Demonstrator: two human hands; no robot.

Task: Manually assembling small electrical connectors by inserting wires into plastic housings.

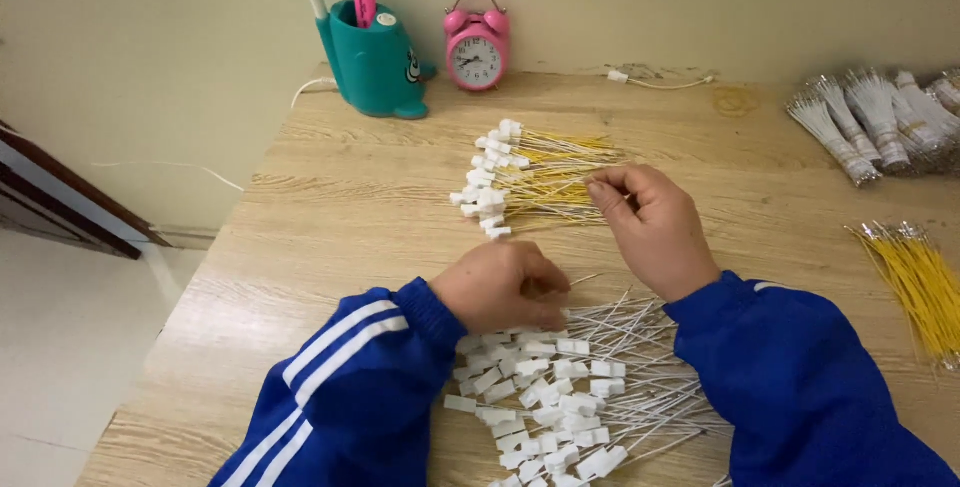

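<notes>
My left hand (pixel 503 285) rests fingers down on the near pile of white wires with white plastic tags (pixel 560 387), pinching one wire. My right hand (pixel 655 227) is further out, its fingertips closed on the ends of the yellow wires with white tags (pixel 530 179) that lie in a fanned heap at the middle of the wooden table (pixel 350 207). Both arms wear blue sleeves with white stripes.
A teal pen holder (pixel 375 62) with a pink marker and a pink alarm clock (pixel 477 44) stand at the back by the wall. Bundles of white wires (pixel 875 122) lie at the back right, loose yellow wires (pixel 915 282) at the right edge. The table's left edge drops to the floor.
</notes>
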